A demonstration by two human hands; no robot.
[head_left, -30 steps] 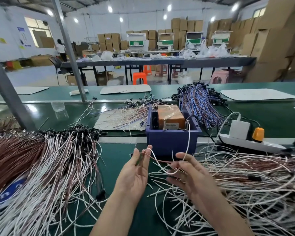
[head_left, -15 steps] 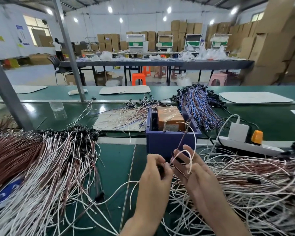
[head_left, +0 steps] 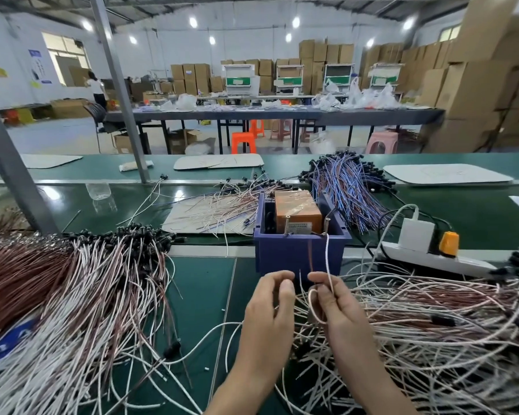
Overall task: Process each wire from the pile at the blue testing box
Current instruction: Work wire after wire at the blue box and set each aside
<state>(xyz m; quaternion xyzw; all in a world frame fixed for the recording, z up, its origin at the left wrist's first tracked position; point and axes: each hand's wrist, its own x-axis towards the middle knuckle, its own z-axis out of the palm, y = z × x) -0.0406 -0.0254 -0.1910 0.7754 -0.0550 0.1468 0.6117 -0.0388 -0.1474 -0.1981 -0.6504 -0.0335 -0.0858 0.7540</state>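
Right grip (head_left: 339, 307) is pinching a looped wire (head_left: 327, 256) just before the box (head_left: 282, 253), ends reaching up to it; left grip (head_left: 267, 313) is sitting curled (hold unclear). Big pile (head_left: 432, 330) is waiting right: much seemingly left.

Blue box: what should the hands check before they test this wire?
1. Right hand grips the looped wire: ok.
2. Wire's white end meets the right probe: cannot tell.
3. Wire's brown end meets the left probe: not ok, it stands apart.
4. Left hand has a firm pinch: cannot tell what it pinches.
5. Blue box sits upright, open top up: ok.
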